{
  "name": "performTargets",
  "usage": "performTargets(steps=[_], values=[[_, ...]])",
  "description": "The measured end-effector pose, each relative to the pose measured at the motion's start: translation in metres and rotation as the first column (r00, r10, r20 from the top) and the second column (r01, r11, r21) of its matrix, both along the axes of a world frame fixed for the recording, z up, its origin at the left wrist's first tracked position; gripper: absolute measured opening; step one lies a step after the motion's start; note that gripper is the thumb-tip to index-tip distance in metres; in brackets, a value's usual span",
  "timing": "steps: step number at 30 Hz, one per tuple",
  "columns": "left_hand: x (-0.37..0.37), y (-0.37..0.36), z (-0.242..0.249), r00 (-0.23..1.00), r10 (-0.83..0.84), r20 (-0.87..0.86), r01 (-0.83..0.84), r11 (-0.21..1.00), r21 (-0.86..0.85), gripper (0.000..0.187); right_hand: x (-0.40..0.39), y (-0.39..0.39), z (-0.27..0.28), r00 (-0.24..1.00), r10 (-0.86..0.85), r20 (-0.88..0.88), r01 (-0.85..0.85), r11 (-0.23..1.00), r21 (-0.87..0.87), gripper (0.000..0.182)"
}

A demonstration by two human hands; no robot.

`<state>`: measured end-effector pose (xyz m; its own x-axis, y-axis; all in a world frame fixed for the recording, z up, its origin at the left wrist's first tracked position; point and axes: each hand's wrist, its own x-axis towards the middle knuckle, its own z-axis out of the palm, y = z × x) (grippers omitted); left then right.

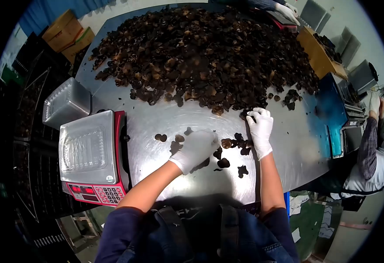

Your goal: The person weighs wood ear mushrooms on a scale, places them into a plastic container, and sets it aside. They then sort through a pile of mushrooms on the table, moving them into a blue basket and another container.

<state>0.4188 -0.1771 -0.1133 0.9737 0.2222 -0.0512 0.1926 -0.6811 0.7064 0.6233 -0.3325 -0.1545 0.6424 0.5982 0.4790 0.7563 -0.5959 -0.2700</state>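
A single head-worn camera looks steeply down and forward over the steel counter [174,118], close above the person's own arms, its fisheye edges curving the room.

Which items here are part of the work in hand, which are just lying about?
In use:
left hand
right hand
loose dark pieces by both hands
big dark pile
steel table

Lying about:
scale with clear tray
stacked trays
cardboard boxes
seated person

Shiny steel table [165,118], probably concrete floor [378,33]
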Motion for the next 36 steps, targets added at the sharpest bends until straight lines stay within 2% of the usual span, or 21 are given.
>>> performTargets(steps=[4,6,8,9,10,13,15,16,17,18,19,20,22,23,26,27,29,30,32,35,36], values=[[0.013,-0.004,-0.019,0.988,0.053,0.147,-0.070,0.991,0.118,0.018,-0.032,-0.040,0.021,0.962,0.148,-0.231,-0.056,0.930,0.364,0.006],[0.023,-0.015,-0.025,0.974,0.036,0.224,-0.068,0.989,0.134,0.017,-0.052,-0.065,0.022,0.899,0.104,-0.426,0.065,0.930,0.363,0.007],[0.039,-0.023,-0.027,0.999,-0.047,0.025,0.043,0.988,0.151,0.017,-0.067,-0.084,0.015,0.857,0.073,-0.510,0.116,0.937,0.330,0.009],[0.045,-0.025,-0.041,0.990,-0.037,0.133,0.001,0.965,0.261,0.019,-0.072,-0.091,0.014,0.810,0.053,-0.585,0.156,0.941,0.301,0.011],[0.046,-0.026,-0.048,0.990,-0.042,0.135,0.006,0.966,0.258,0.019,-0.076,-0.099,0.015,0.839,0.047,-0.542,0.121,0.955,0.270,0.018],[0.036,-0.022,-0.023,0.984,0.163,0.071,-0.142,0.961,-0.237,0.015,-0.085,-0.121,0.019,0.752,0.029,-0.659,0.222,0.930,0.294,0.030],[0.023,-0.039,0.011,0.995,0.085,-0.060,-0.090,0.992,-0.093,0.009,-0.080,-0.137,0.015,0.772,-0.008,-0.636,0.211,0.946,0.245,0.031],[0.009,-0.055,-0.037,0.918,-0.128,0.376,0.196,0.969,-0.150,0.012,-0.077,-0.141,0.013,0.772,-0.027,-0.635,0.211,0.954,0.215,0.031],[-0.004,-0.079,0.001,0.863,-0.430,0.265,0.389,0.900,0.194,0.020,-0.075,-0.140,0.013,0.673,0.001,-0.740,0.296,0.916,0.270,0.030],[-0.015,-0.117,-0.011,0.816,-0.504,0.283,0.458,0.863,0.214,0.021,-0.072,-0.140,0.014,0.705,-0.010,-0.709,0.270,0.929,0.255,0.030],[-0.029,-0.140,-0.022,0.731,-0.665,0.152,0.604,0.734,0.309,0.023,-0.070,-0.138,0.013,0.781,-0.005,-0.624,0.206,0.946,0.250,0.030],[-0.043,-0.152,-0.011,0.764,-0.609,0.213,0.596,0.793,0.128,0.016,-0.071,-0.137,0.012,0.845,0.007,-0.534,0.142,0.961,0.236,0.031],[-0.046,-0.141,-0.005,0.740,-0.661,-0.128,0.646,0.645,0.408,0.017,-0.079,-0.135,0.017,0.895,-0.008,-0.447,0.085,0.985,0.152,0.033],[-0.047,-0.127,-0.003,0.839,-0.533,-0.112,0.527,0.741,0.416,0.015,-0.083,-0.134,0.019,0.939,-0.014,-0.344,0.040,0.997,0.070,0.034],[-0.053,-0.097,-0.016,0.997,-0.066,-0.047,0.079,0.921,0.382,0.011,-0.104,-0.124,0.024,0.831,0.077,-0.550,0.012,0.988,0.157,0.047],[-0.055,-0.091,-0.030,0.997,-0.066,-0.047,0.079,0.919,0.385,0.011,-0.107,-0.121,0.021,0.826,0.104,-0.554,-0.025,0.989,0.148,0.057],[-0.058,-0.082,-0.047,0.982,-0.023,0.187,-0.067,0.883,0.465,0.013,-0.113,-0.114,0.022,0.873,0.086,-0.481,-0.090,0.996,0.014,0.072],[-0.057,-0.082,-0.046,0.982,-0.025,0.189,-0.068,0.881,0.468,0.013,-0.115,-0.107,0.024,0.892,0.093,-0.442,-0.119,0.992,-0.030,0.076],[-0.053,-0.083,-0.040,0.998,-0.060,-0.012,0.061,0.925,0.376,0.015,-0.117,-0.100,0.032,0.926,0.082,-0.368,-0.131,0.985,-0.111,0.080],[-0.056,-0.080,-0.022,0.986,-0.163,-0.040,0.168,0.960,0.223,0.015,-0.114,-0.093,0.024,0.900,0.060,-0.433,-0.111,0.989,-0.093,0.063],[-0.058,-0.088,-0.039,0.972,-0.221,0.075,0.209,0.968,0.141,0.014,-0.112,-0.089,0.022,0.908,0.048,-0.417,-0.100,0.989,-0.105,0.054]])
